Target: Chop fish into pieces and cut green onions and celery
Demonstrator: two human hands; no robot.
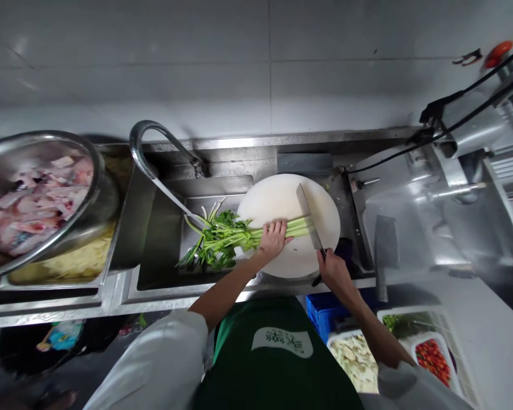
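Note:
A bunch of leafy celery (235, 236) lies across the round white cutting board (277, 193), its leaves hanging over the sink on the left. My left hand (275, 237) grips the stalks from above, fingers curled over them near the middle of the board. Closed round the dark handle of a cleaver (306, 209), my right hand (334, 271) is at the board's lower right edge. The cleaver's broad blade crosses the pale stalk ends just right of my left hand; whether it has cut through cannot be made out.
The board rests over a steel sink (162, 250) with a curved tap (143, 148). At left stands a large metal bowl (105, 196) of raw fish pieces. Another cleaver (386, 242) lies at right. Below are a blue crate (318, 313) and a small tray of red chilies (432, 360).

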